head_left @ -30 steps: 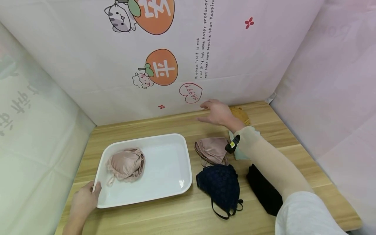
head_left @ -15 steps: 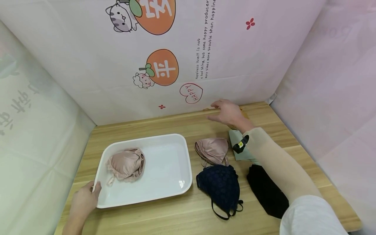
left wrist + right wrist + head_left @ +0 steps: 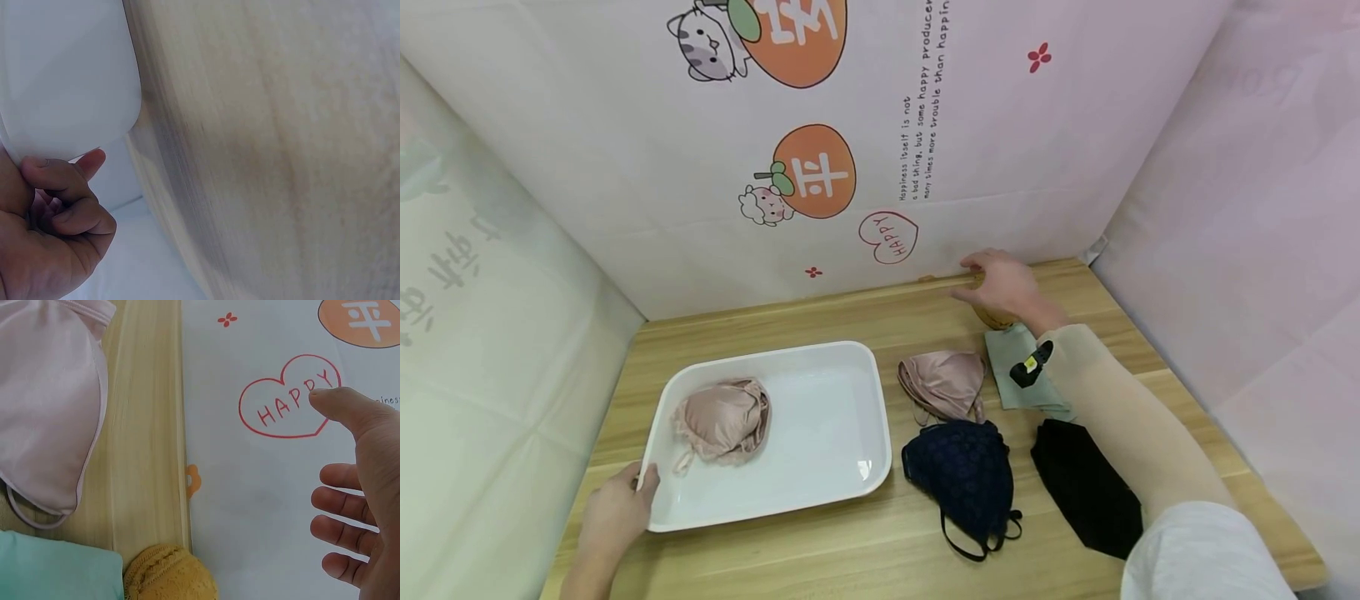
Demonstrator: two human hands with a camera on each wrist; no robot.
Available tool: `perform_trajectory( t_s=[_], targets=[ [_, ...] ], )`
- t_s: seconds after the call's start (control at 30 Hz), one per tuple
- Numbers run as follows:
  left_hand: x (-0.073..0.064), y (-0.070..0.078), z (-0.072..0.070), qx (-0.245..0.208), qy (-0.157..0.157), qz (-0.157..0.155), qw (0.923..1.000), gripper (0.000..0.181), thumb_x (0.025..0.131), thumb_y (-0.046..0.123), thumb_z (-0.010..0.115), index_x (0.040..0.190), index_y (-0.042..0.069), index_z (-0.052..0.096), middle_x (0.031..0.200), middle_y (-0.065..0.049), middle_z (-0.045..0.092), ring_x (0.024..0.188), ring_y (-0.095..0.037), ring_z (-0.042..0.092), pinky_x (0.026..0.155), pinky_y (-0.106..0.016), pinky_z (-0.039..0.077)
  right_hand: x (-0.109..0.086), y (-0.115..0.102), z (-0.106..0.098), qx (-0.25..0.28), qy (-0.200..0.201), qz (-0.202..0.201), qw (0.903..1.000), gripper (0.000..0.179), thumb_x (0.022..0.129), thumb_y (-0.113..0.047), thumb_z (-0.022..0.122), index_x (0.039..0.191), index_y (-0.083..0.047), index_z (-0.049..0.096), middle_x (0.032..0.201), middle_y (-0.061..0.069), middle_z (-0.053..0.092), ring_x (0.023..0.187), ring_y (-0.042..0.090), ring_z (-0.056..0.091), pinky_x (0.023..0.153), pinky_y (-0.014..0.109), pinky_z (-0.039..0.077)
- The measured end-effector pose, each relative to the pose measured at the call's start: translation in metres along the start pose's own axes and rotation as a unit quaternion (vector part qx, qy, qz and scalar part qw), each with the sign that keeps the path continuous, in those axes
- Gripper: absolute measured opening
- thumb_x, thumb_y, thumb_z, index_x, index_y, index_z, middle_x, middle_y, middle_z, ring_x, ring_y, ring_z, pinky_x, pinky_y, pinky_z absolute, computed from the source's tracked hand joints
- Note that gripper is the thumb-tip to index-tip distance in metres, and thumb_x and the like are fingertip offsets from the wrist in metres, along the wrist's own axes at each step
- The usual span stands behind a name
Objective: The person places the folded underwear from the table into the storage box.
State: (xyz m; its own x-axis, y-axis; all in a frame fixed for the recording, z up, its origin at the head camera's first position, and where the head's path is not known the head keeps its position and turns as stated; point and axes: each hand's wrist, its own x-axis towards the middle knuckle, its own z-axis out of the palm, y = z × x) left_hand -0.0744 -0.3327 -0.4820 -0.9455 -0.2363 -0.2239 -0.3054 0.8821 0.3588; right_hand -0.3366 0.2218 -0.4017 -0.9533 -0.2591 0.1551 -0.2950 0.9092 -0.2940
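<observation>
My left hand (image 3: pixel 616 512) grips the left edge of a white tray (image 3: pixel 827 442); in the left wrist view its fingers (image 3: pixel 81 215) curl at the tray's corner. A dusty-pink satin bra (image 3: pixel 722 421) lies folded inside, on the tray's left side. At the back right, my right hand (image 3: pixel 1011 287) hovers with thumb and fingers spread, holding nothing. It partly covers a mustard-yellow lace bra (image 3: pixel 991 318) by the wall. The right wrist view shows this yellow bra (image 3: pixel 172 578) below and left of the hand (image 3: pixel 375 500).
Right of the tray lie a second pink satin bra (image 3: pixel 943 383) and a navy bra (image 3: pixel 958 471) with thin straps. Further right are a folded pale-green cloth (image 3: pixel 1007 367) and a folded black cloth (image 3: pixel 1086 487). A printed white sheet (image 3: pixel 700 250) stands behind the wooden table (image 3: pixel 820 550).
My right hand has moved rightward along the back of the table, toward the yellow bra, uncovering more of the green and black cloths. My left hand and the tray have stayed put.
</observation>
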Motion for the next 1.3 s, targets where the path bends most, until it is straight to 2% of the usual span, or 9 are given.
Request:
perform_trajectory(
  t_s=[0.13, 0.37, 0.6, 0.83, 1.3],
  targets=[
    [0.0, 0.001, 0.0, -0.001, 0.002, -0.004, 1.0, 0.062, 0.101, 0.038, 0.024, 0.129, -0.013, 0.044, 0.115, -0.035, 0.057, 0.099, -0.05, 0.058, 0.074, -0.052, 0.049, 0.0, 0.009, 0.0, 0.0, -0.006, 0.006, 1.0, 0.076, 0.075, -0.072, 0.056, 0.129, -0.018, 0.054, 0.125, 0.005, 0.058, 0.114, 0.026, 0.055, 0.093, 0.048, 0.045],
    [-0.001, 0.0, 0.001, 0.003, 0.005, -0.002, 1.0, 0.059, 0.101, 0.036, 0.025, 0.127, -0.012, 0.046, 0.112, -0.033, 0.06, 0.092, -0.045, 0.062, 0.071, -0.05, 0.05, -0.002, 0.025, 0.001, 0.01, -0.008, 0.018, 0.9998, 0.086, 0.073, -0.079, 0.051, 0.131, -0.016, 0.053, 0.127, 0.006, 0.058, 0.118, 0.028, 0.053, 0.097, 0.049, 0.042],
    [0.0, 0.0, 0.0, 0.004, 0.001, -0.002, 1.0, 0.059, 0.101, 0.037, 0.025, 0.127, -0.011, 0.047, 0.111, -0.032, 0.061, 0.09, -0.044, 0.062, 0.07, -0.049, 0.049, -0.003, 0.042, 0.004, 0.022, -0.006, 0.034, 0.9992, 0.082, 0.075, -0.076, 0.052, 0.13, -0.016, 0.054, 0.127, 0.01, 0.058, 0.116, 0.031, 0.053, 0.095, 0.051, 0.042],
    [0.0, 0.0, 0.001, 0.004, 0.003, 0.003, 1.0, 0.058, 0.101, 0.036, 0.025, 0.127, -0.012, 0.047, 0.111, -0.033, 0.061, 0.09, -0.044, 0.063, 0.071, -0.049, 0.05, -0.005, 0.058, 0.006, 0.009, -0.008, 0.067, 0.9976, 0.088, 0.073, -0.082, 0.045, 0.128, -0.014, 0.055, 0.127, 0.011, 0.058, 0.116, 0.032, 0.053, 0.094, 0.052, 0.042],
    [0.0, -0.001, 0.001, 0.005, 0.014, 0.006, 0.9999, 0.056, 0.101, 0.034, 0.027, 0.125, -0.012, 0.049, 0.108, -0.032, 0.062, 0.085, -0.039, 0.064, 0.069, -0.049, 0.05, -0.009, 0.089, 0.018, 0.034, -0.023, 0.11, 0.9931, 0.074, 0.081, -0.068, 0.053, 0.129, -0.012, 0.054, 0.129, 0.013, 0.056, 0.115, 0.035, 0.051, 0.094, 0.054, 0.04]
  ],
)
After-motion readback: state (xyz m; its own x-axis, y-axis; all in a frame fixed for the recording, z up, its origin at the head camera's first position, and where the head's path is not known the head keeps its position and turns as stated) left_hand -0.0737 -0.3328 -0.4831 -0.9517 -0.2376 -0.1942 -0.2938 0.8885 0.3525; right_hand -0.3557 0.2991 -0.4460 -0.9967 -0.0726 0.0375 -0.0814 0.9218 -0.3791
